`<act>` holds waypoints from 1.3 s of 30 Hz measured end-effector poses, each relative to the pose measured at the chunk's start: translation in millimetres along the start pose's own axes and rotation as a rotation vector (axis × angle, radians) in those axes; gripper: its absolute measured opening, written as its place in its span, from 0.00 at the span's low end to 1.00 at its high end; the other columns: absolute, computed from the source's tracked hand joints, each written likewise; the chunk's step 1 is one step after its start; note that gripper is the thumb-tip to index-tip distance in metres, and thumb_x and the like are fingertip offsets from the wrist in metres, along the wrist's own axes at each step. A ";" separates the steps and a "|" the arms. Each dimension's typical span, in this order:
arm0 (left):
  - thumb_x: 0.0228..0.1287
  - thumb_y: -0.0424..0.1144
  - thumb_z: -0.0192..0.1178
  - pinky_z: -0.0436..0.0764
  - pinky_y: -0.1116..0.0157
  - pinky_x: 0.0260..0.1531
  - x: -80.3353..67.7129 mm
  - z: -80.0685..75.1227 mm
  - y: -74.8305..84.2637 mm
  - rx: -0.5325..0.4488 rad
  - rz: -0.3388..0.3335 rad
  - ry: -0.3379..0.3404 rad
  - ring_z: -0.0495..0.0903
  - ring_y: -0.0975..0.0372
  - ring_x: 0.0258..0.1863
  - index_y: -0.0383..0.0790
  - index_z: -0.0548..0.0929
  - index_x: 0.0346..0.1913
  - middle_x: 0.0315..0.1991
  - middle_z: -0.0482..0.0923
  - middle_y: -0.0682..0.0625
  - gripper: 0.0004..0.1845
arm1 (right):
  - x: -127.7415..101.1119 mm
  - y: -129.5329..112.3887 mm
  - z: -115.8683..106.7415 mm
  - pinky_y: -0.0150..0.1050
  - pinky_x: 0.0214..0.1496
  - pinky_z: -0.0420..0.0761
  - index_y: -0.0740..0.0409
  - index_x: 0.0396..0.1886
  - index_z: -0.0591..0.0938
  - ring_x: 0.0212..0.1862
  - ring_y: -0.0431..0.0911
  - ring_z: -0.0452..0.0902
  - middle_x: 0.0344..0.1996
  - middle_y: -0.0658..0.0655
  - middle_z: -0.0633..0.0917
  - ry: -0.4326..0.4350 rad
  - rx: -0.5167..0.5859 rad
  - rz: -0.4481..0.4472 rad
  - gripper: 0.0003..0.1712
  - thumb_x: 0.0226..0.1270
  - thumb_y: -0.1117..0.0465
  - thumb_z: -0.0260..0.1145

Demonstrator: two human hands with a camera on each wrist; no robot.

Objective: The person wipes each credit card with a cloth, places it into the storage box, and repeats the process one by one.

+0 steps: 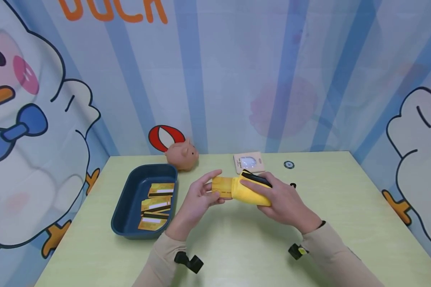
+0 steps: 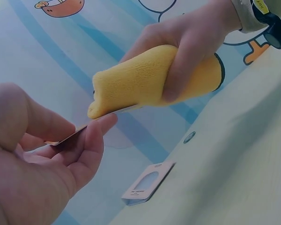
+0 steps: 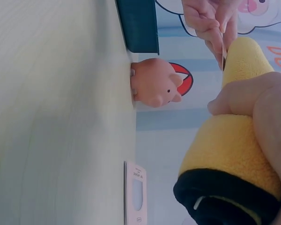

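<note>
Overhead: right hand (image 1: 285, 203) grips yellow pouch (image 1: 249, 191), left hand (image 1: 197, 197) pinches card (image 1: 222, 187); rt wrist shows black rim.

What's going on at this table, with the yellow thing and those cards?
A person sits at a pale green table. The right hand grips a yellow plush pouch with a black end, held above the table. The left hand pinches a gold card whose far end sits in the pouch's mouth. More gold cards lie in a dark blue tray to the left; a pig figure stands behind it.
</note>
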State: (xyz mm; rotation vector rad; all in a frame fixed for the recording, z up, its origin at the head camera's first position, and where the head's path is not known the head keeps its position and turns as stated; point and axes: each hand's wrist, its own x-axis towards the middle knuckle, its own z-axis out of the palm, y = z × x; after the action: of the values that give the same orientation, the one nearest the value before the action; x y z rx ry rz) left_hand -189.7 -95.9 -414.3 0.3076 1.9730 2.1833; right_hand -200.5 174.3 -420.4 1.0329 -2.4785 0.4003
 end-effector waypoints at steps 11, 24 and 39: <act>0.70 0.21 0.50 0.87 0.62 0.47 1.0 -1.9 -1.8 0.000 -0.032 0.001 0.88 0.47 0.47 0.46 0.66 0.74 0.63 0.74 0.35 0.33 | -8.8 9.4 -1.4 0.38 0.28 0.80 0.28 0.72 0.70 0.36 0.47 0.78 0.54 0.61 0.77 -0.026 0.019 0.076 0.45 0.56 0.60 0.74; 0.71 0.22 0.52 0.86 0.61 0.49 -0.8 -2.7 -5.6 -0.008 -0.078 -0.015 0.87 0.48 0.50 0.47 0.66 0.74 0.65 0.71 0.35 0.31 | -14.4 15.1 -2.9 0.38 0.28 0.80 0.29 0.72 0.71 0.37 0.48 0.78 0.55 0.60 0.76 -0.026 0.039 0.137 0.45 0.55 0.60 0.74; 0.75 0.26 0.44 0.86 0.57 0.49 4.1 -4.3 -13.2 0.025 -0.089 0.010 0.80 0.48 0.60 0.40 0.73 0.68 0.64 0.75 0.39 0.23 | -14.8 17.6 -7.4 0.41 0.31 0.80 0.30 0.72 0.71 0.39 0.49 0.78 0.55 0.59 0.75 -0.016 0.091 0.184 0.43 0.58 0.60 0.72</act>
State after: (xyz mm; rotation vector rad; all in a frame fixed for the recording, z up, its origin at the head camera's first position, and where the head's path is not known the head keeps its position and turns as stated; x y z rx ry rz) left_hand -194.9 -97.6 -427.7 0.2088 1.9814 2.1114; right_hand -201.8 198.3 -422.9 0.8468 -2.6003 0.5676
